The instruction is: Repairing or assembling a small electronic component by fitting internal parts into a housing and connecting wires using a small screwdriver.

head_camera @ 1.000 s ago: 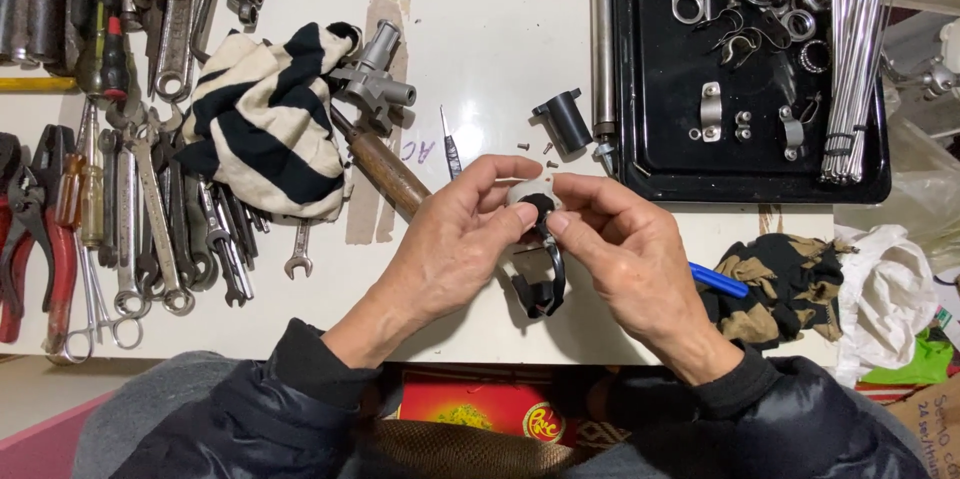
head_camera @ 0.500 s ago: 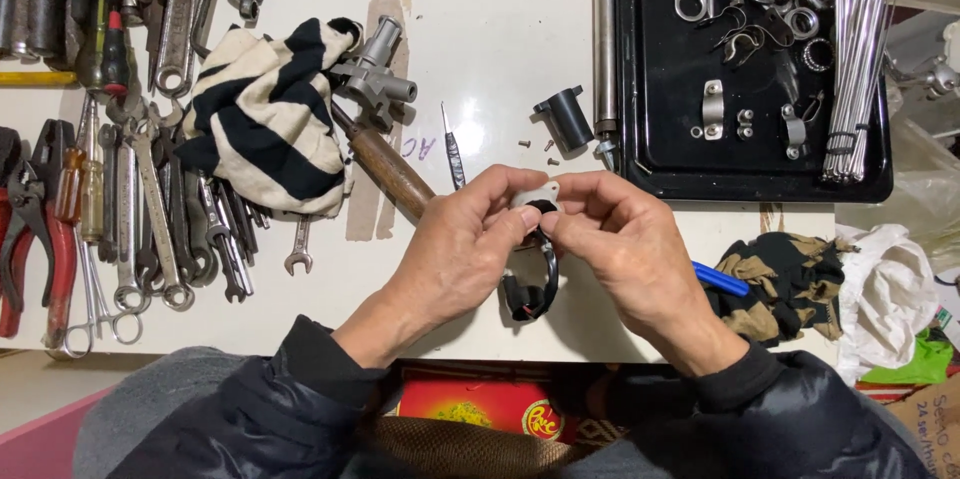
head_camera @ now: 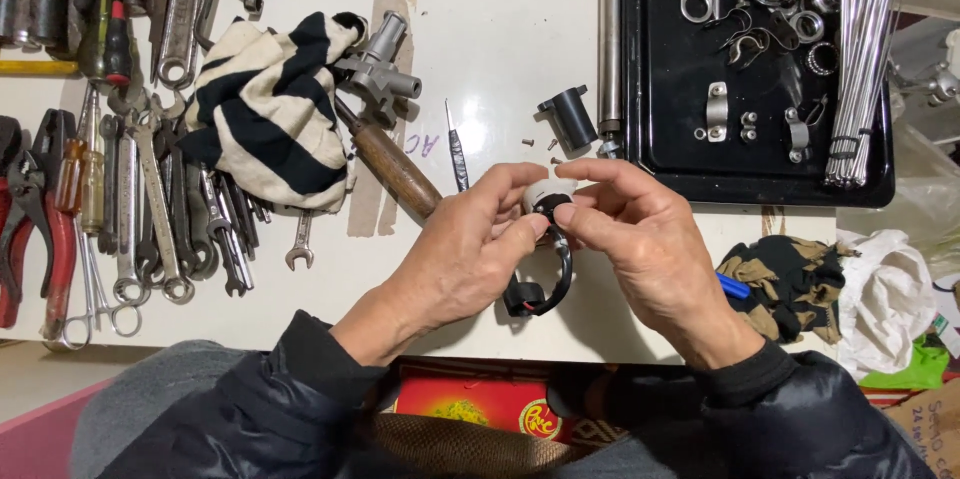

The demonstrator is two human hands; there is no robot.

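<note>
While the black cable (head_camera: pixel 556 277) has swung lower, both hands (head_camera: pixel 470 254) (head_camera: pixel 650 244) still pinch the small white part (head_camera: pixel 549 195) with closed fingertips.

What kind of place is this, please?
Probably a repair workbench, perhaps for bicycles: rows of wrenches and pliers lie at the left, and a black tray holds small metal parts and thin rods.

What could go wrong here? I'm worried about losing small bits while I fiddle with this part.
The small white-and-black part is pinched only at the fingertips of the left hand and right hand, above the table's near edge; it could slip and drop into the lap. The tiny loose screws by the black cylinder might get brushed away. The dangling black cable could snag.
</note>
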